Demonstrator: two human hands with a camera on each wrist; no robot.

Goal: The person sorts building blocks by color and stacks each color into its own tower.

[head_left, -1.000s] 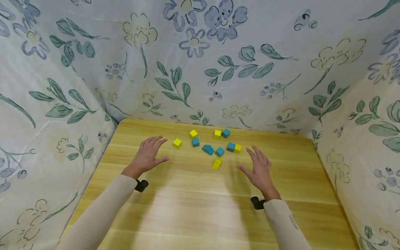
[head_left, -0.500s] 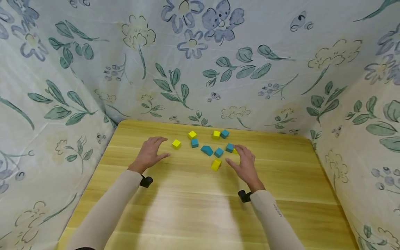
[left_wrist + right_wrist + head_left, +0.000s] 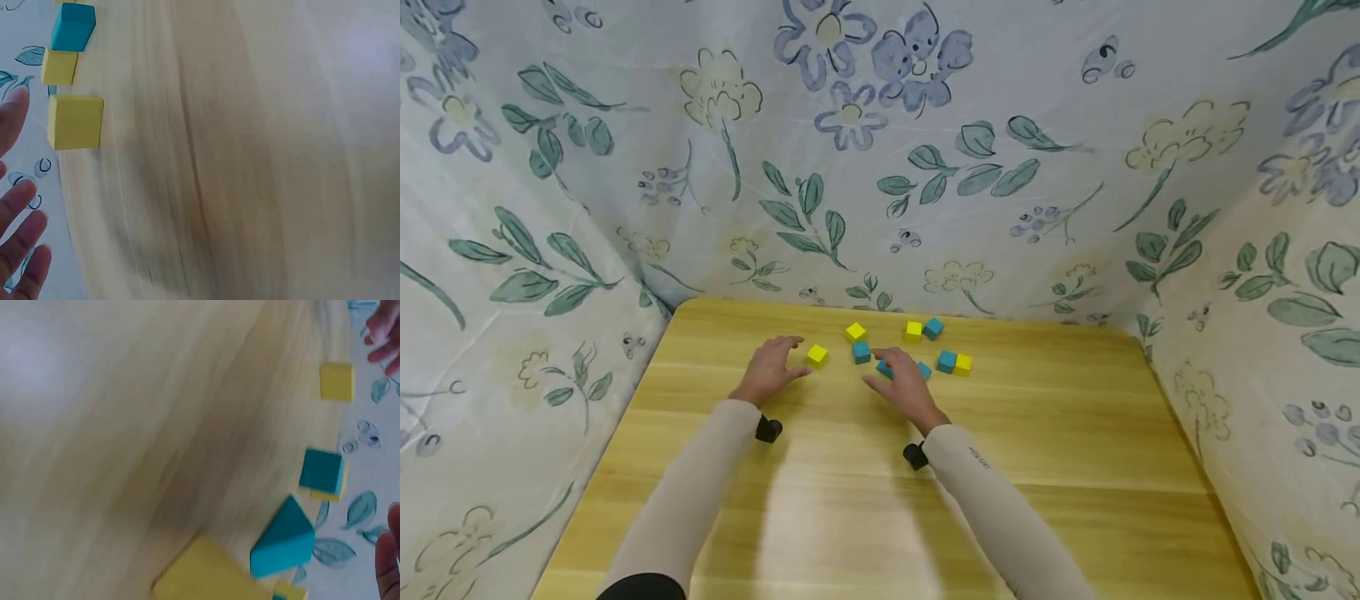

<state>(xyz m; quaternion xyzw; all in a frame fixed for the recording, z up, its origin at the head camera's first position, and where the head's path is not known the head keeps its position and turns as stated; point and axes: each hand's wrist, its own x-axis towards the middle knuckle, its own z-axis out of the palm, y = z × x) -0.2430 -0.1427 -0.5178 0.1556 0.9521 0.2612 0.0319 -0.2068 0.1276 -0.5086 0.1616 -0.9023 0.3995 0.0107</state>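
My left hand (image 3: 767,369) hovers with fingers spread just left of a yellow cube (image 3: 817,356), which it does not touch; that yellow cube (image 3: 76,122) also shows in the left wrist view. Over the middle of the blocks, my right hand (image 3: 908,390) holds nothing, its fingers extended. It partly covers a blue triangular block (image 3: 284,544) and a blue cube (image 3: 924,371). A yellow block (image 3: 206,575) lies low in the right wrist view, hidden by that hand in the head view. Past the right fingertips sits another blue cube (image 3: 861,352).
Behind stand a yellow cube (image 3: 856,332) and a pair, yellow cube (image 3: 913,331) beside blue cube (image 3: 933,328). To the right, a blue cube (image 3: 947,361) adjoins a yellow one (image 3: 962,364). Floral cloth (image 3: 820,167) walls the wooden table (image 3: 1075,417) at back and sides.
My right hand has swept left from beside the right-hand pair to above the middle blocks. The left hand has shifted slightly right, nearer the leftmost yellow cube. The view has tilted up slightly.
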